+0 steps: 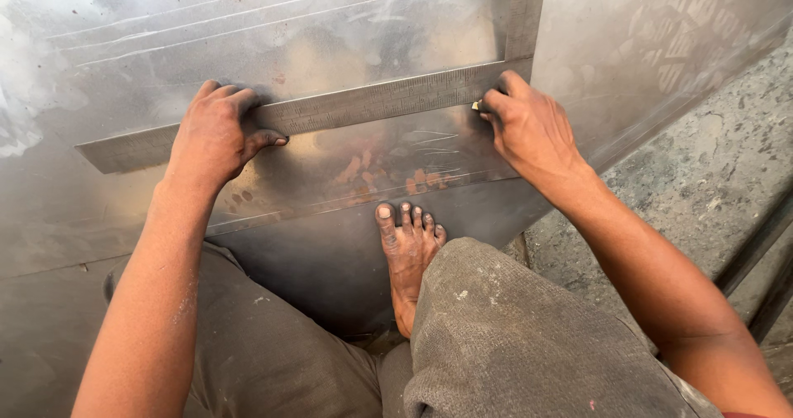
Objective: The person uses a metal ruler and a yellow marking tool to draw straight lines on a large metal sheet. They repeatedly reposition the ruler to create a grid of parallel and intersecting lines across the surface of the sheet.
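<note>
A large steel square ruler [372, 100] lies flat on a shiny metal sheet [248, 21]; its long arm runs left to right and its short arm goes up at the right. My left hand [216, 133] presses down on the ruler's long arm near its left end, fingers spread over its edge. My right hand [524, 125] is at the ruler's corner, fingers pinched on a small scribing tool [477, 105] whose tip touches the ruler's lower edge. Only a sliver of the tool shows.
My bare right foot [406, 253] rests on the sheet's lower part, between my knees in grey trousers. Scratched lines cross the sheet's top. To the right the sheet ends at a rough concrete floor [710, 178] with a dark metal bar along it.
</note>
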Available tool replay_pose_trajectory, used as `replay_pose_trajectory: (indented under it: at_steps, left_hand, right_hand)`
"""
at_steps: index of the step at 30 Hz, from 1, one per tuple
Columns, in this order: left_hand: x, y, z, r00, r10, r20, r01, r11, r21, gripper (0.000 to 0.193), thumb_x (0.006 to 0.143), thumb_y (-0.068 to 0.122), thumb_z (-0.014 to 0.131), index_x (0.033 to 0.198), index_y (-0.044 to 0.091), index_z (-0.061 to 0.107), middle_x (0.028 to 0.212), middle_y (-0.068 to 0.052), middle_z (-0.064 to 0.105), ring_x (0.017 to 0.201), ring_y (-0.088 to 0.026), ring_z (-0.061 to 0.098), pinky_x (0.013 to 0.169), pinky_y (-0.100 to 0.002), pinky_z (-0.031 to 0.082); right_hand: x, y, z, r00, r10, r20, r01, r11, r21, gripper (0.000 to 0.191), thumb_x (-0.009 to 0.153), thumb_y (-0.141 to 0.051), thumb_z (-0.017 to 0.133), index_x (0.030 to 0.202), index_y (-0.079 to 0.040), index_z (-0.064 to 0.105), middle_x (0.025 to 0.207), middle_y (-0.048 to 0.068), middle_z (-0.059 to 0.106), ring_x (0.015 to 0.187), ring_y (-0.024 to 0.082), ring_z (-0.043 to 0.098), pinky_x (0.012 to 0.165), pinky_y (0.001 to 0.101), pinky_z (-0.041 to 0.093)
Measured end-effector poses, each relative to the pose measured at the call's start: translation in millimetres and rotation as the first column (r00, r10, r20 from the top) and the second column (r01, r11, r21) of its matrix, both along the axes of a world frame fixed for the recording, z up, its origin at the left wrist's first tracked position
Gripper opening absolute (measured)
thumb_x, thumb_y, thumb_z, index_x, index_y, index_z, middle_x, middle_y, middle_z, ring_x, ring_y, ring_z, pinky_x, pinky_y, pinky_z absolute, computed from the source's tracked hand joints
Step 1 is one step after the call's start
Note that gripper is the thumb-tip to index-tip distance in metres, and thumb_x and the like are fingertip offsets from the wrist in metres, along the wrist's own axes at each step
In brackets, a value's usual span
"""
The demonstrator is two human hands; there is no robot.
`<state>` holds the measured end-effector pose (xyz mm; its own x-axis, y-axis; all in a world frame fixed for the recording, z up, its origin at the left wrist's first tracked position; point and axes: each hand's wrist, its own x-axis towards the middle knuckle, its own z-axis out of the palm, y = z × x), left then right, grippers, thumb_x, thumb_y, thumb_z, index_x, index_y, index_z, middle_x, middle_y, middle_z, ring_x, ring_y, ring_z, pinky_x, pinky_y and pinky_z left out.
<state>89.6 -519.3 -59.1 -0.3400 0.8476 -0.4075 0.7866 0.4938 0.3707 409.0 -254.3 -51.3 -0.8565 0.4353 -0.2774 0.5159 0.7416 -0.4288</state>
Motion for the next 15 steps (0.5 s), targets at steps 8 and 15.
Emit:
replay_pose_trajectory:
  at_steps: [8, 15]
  left_hand:
    - [-4, 4, 7, 1.0, -0.003, 0.031, 0.001, 0.996, 0.091, 0.06, 0.07, 0.035, 0.089, 0.117, 0.002, 0.073, 0.113, -0.011, 0.072, 0.108, -0.034, 0.058, 0.098, -0.044, 0.049]
    - [-1, 4, 9, 0.999, 0.021, 0.034, -0.022, 1.0, 0.019, 0.058, 0.071, 0.036, 0.088, 0.118, 0.004, 0.074, 0.108, -0.01, 0.072, 0.105, -0.033, 0.058, 0.097, -0.045, 0.049]
  right_hand:
    - [22, -19, 13, 0.994, -0.065, 0.09, 0.089, 0.953, -0.29, 0.018, 0.083, -0.001, 0.076, 0.1, -0.005, 0.073, 0.103, 0.014, 0.07, 0.089, 0.032, 0.072, 0.076, 0.0404, 0.057]
    - [6, -16, 1, 0.929, -0.307, -0.206, 0.277, 0.947, -0.165, 0.018, 0.09, -0.005, 0.081, 0.107, -0.006, 0.074, 0.104, 0.009, 0.069, 0.089, 0.028, 0.072, 0.073, 0.0379, 0.056]
